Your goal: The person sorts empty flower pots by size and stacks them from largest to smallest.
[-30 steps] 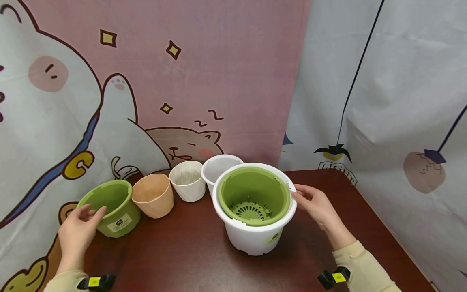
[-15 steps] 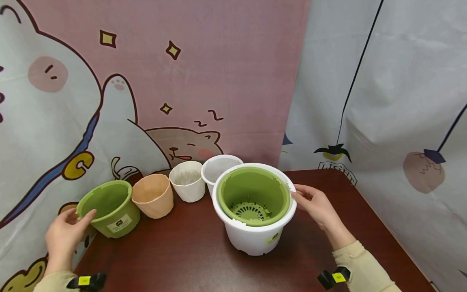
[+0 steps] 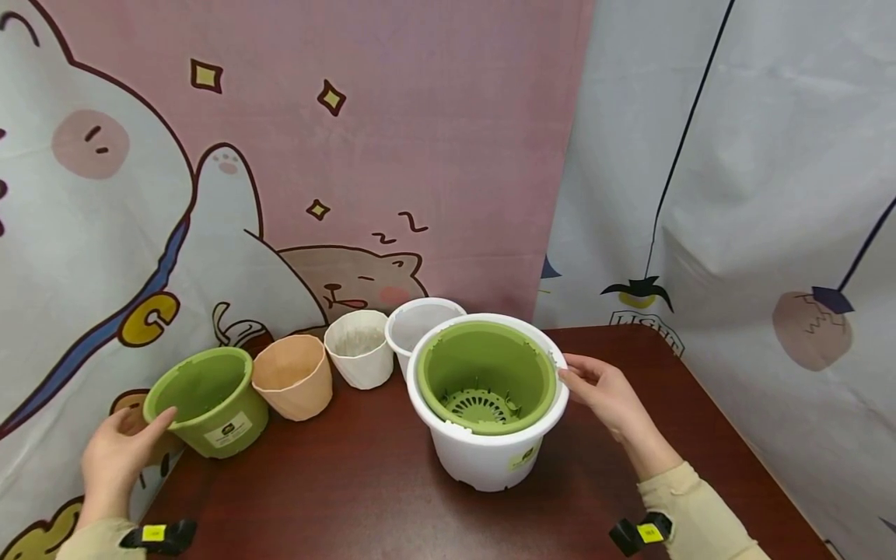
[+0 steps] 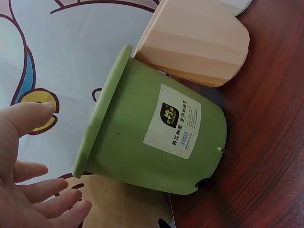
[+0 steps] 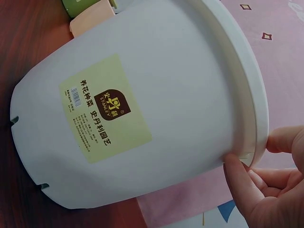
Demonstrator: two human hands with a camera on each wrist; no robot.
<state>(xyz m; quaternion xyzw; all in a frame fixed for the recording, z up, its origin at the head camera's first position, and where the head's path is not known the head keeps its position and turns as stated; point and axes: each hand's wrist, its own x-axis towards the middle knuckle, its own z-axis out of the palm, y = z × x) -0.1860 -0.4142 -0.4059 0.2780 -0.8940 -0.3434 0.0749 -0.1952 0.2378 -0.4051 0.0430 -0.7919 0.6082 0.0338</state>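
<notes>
At the left of the head view, a green flowerpot [image 3: 225, 412] with a paper label stands upright. My left hand [image 3: 115, 459] is just beside its rim, thumb and fingers spread apart and holding nothing; the left wrist view shows a gap between the fingers and the pot. A large white flowerpot [image 3: 483, 467] stands right of centre, with a green pot [image 3: 483, 362] that has a slotted bottom nested inside. My right hand [image 3: 605, 393] pinches the white rim on its right side. In the right wrist view, thumb and fingertips grip that rim close to the yellowish label [image 5: 105, 109].
Between the green and large white pots stand a peach pot [image 3: 294, 381], a cream faceted pot [image 3: 360, 354] and a white pot [image 3: 420, 319], partly hidden. The dark red table [image 3: 336, 482] meets printed cloth [image 3: 448, 155] at the back. Its right edge runs diagonally.
My left hand has moved left and slightly down, from over the green pot's near rim to beside it. The right hand and the pots stay where they were.
</notes>
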